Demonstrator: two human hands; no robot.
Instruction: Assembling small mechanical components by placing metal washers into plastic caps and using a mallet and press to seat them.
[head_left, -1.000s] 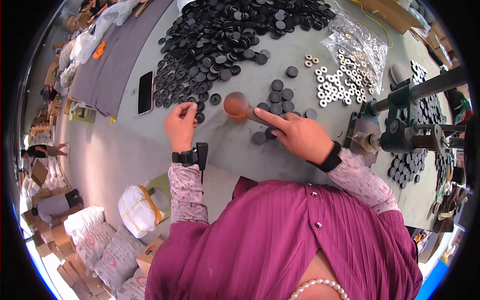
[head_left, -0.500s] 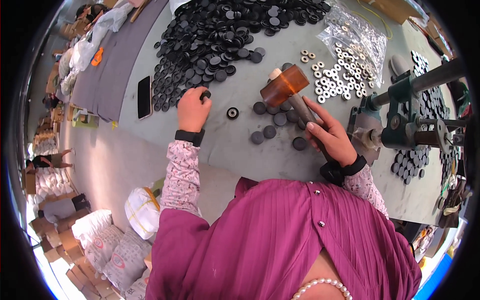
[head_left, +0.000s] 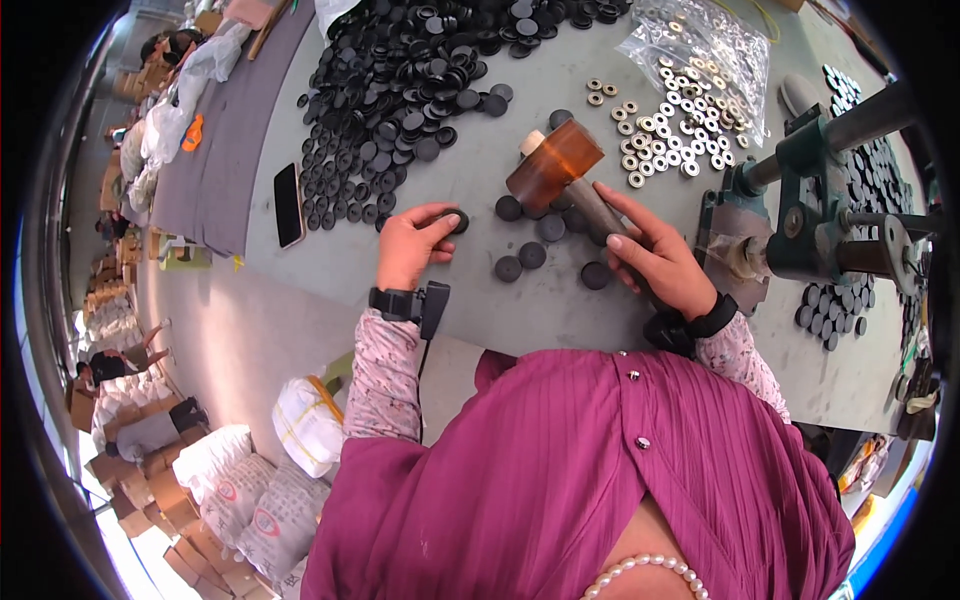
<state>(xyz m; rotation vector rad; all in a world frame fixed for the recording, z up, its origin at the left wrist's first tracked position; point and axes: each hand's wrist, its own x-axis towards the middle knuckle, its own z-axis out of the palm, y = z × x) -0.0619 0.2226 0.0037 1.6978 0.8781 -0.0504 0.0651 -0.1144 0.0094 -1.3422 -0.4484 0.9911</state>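
Observation:
My left hand (head_left: 410,248) pinches a black round cap (head_left: 459,221) between thumb and fingers, low over the table. Whether a ring lies under that cap cannot be seen. In my right hand (head_left: 665,262) is the handle of a mallet (head_left: 556,165) with an amber, see-through head and a pale end. The mallet head is raised, to the right of my left hand and above several dark discs (head_left: 551,228). Beyond my left hand spreads a large pile of black round caps (head_left: 400,90); its near edge lies in a flat single layer.
Silver ring-shaped bearings (head_left: 672,140) spill from a clear plastic bag (head_left: 700,50) at the far right. A green metal press (head_left: 810,200) stands on the right, with more dark discs (head_left: 828,316) around it. A phone (head_left: 288,205) lies left of the caps.
My left hand has moved right from the pile's edge, bringing a cap to where a black-rimmed ring lay; that ring is now out of sight. My right hand still holds the mallet.

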